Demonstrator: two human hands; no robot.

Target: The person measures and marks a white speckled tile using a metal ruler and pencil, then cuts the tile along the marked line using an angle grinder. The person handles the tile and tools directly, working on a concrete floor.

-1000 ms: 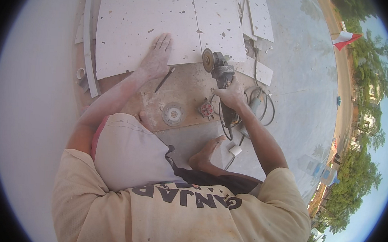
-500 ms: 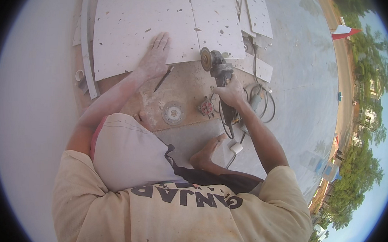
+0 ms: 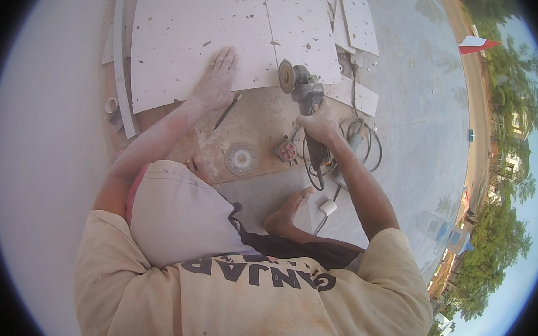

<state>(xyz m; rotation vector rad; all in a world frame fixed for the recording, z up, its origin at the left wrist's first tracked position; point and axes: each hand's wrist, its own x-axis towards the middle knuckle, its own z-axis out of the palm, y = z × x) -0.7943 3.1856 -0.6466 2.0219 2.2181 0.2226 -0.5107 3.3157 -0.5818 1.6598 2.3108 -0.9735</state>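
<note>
My left hand lies flat on the near edge of a large white speckled tile, fingers stretched away from me. In my right hand is an angle grinder, gripped around its body. Its disc is over the tile's near edge, to the right of a dark line running away across the tile. Whether the disc touches the tile, I cannot tell. A dark pencil-like stick rests on the board just below my left hand.
On the dusty brown board lie a round grinding disc and a small red round part. Cables coil on the floor at right, near a white plug block. Tile offcuts lie right; a long strip lies left.
The grinder has tilted a little in my right hand, its head shifting slightly up and its disc turning more upright. My left hand stays on the tile.
</note>
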